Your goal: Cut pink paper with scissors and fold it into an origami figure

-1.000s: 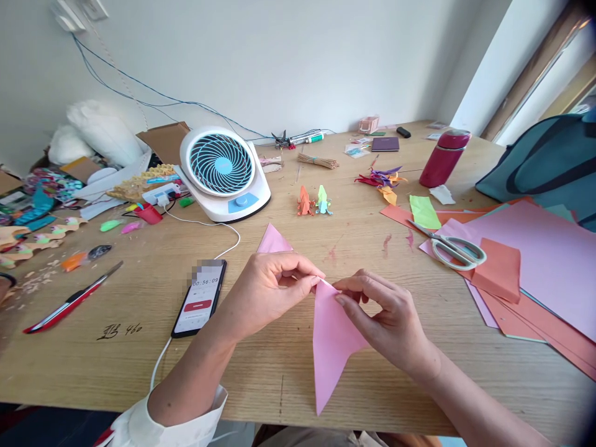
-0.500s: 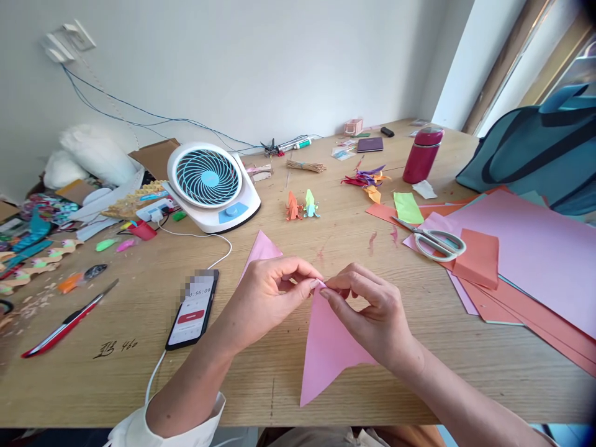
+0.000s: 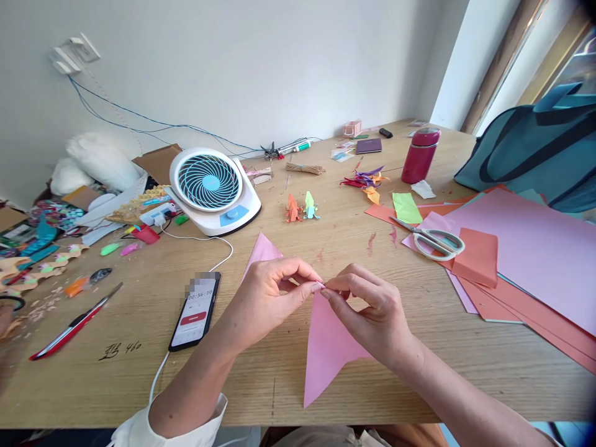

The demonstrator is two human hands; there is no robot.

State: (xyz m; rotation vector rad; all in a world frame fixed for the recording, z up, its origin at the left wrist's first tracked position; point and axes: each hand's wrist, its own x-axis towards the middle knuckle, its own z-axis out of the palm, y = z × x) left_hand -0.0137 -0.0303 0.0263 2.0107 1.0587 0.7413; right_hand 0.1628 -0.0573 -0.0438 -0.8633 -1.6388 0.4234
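Note:
A piece of pink paper hangs below my fingers, its upper tip pinched between both hands just over the table. My left hand grips that tip from the left, thumb and forefinger pressed together. From the right, my right hand pinches the same tip, its thumb along the paper's edge. The two sets of fingertips nearly meet. Behind my left hand another pink paper part rises to a point; whether it joins the held piece is hidden. Two small folded paper figures, one orange and one green, stand beyond my hands.
On the left lie a phone, a red knife and a white fan. Scissors rest on coloured paper sheets at the right. A red bottle and a teal bag stand behind them.
Both hands keep their pinch on the pink paper and have barely moved. The lower corner of the paper has swung slightly right. The view has shifted a little.

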